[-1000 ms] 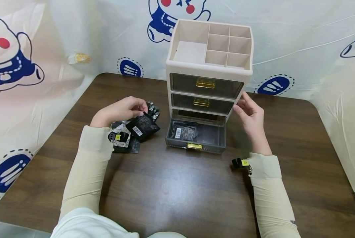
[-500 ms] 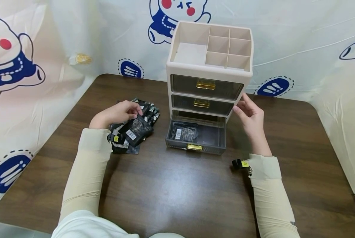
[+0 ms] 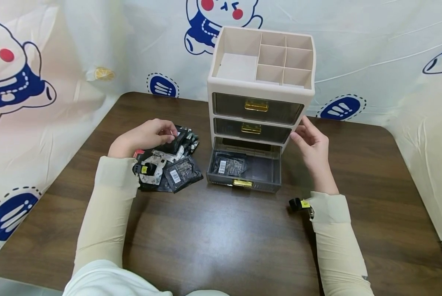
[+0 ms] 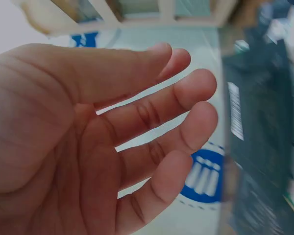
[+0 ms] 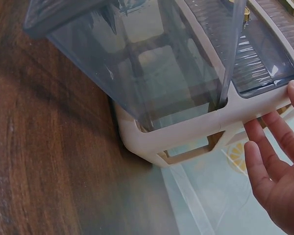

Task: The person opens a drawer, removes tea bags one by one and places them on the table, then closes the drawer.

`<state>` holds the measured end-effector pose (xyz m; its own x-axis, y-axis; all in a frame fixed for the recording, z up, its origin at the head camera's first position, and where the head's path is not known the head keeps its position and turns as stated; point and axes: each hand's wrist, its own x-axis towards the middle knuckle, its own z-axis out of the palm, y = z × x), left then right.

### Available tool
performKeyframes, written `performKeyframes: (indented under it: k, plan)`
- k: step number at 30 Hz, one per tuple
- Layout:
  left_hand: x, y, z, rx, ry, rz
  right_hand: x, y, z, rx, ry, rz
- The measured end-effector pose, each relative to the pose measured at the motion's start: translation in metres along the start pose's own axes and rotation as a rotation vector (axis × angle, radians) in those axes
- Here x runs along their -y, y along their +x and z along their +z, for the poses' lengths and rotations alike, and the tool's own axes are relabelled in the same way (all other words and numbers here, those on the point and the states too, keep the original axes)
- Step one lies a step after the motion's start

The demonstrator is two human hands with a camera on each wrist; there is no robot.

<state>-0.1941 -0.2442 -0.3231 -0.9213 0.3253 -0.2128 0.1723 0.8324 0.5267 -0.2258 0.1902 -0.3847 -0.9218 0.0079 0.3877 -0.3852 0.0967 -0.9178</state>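
Observation:
My left hand [image 3: 147,133] hovers over a pile of flat sachets [image 3: 154,174] on the left of the table. In the left wrist view the same hand [image 4: 98,122] has loosely bent fingers and holds nothing. One black sachet [image 3: 184,172] with a white barcode lies at the front right of the pile. To the right stands a cream desktop drawer organizer [image 3: 259,84], its bottom drawer [image 3: 263,166] pulled out. Inside that drawer lies another black sachet [image 3: 231,165]. My right hand [image 3: 312,142] touches the organizer's right side with its fingertips, as the right wrist view also shows.
The organizer's upper drawer [image 3: 222,102] and middle drawer [image 3: 226,125] are closed, with gold handles. Divided compartments [image 3: 272,53] form its open top. A printed curtain [image 3: 143,45] hangs behind the brown wooden table [image 3: 221,234].
My left hand has let go of the black sachet, which now lies at the pile's front right. The hand has moved slightly up above the pile. My right hand stays at the organizer.

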Motion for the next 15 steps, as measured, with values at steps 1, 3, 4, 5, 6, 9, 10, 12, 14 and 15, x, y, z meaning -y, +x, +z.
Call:
performKeyframes:
  k: [1, 3, 4, 5, 6, 9, 10, 12, 14, 15]
  plan:
    - [-0.005, 0.000, -0.001, -0.005, 0.008, 0.015, 0.000, 0.000, 0.000, 0.001, -0.001, -0.001]
    - [-0.015, -0.002, -0.002, -0.015, 0.031, 0.047, 0.001, 0.000, 0.000, 0.003, -0.002, -0.002]
    - [-0.022, -0.002, -0.003, -0.018, 0.038, 0.063, 0.001, 0.000, 0.000, 0.003, -0.004, -0.001]
    - [-0.028, -0.002, -0.003, -0.022, 0.047, 0.087, 0.001, 0.000, 0.000, 0.002, -0.003, 0.000]
    - [-0.035, -0.002, -0.004, -0.025, 0.057, 0.104, 0.001, 0.000, 0.000, 0.001, -0.004, 0.000]
    - [-0.056, -0.001, -0.004, -0.028, 0.082, 0.167, 0.001, 0.000, 0.000, -0.003, -0.005, 0.003]
    - [-0.063, 0.000, -0.004, -0.026, 0.085, 0.192, 0.001, 0.000, 0.000, -0.005, -0.003, 0.003]
    - [-0.076, 0.002, -0.004, -0.019, 0.102, 0.231, 0.001, 0.000, 0.000, -0.004, -0.005, 0.003]
    - [-0.090, 0.004, -0.004, -0.007, 0.118, 0.270, 0.001, 0.000, 0.000, -0.003, -0.002, 0.002]
    - [-0.097, 0.005, -0.005, 0.000, 0.126, 0.285, 0.001, 0.000, 0.000, -0.003, 0.001, 0.001]
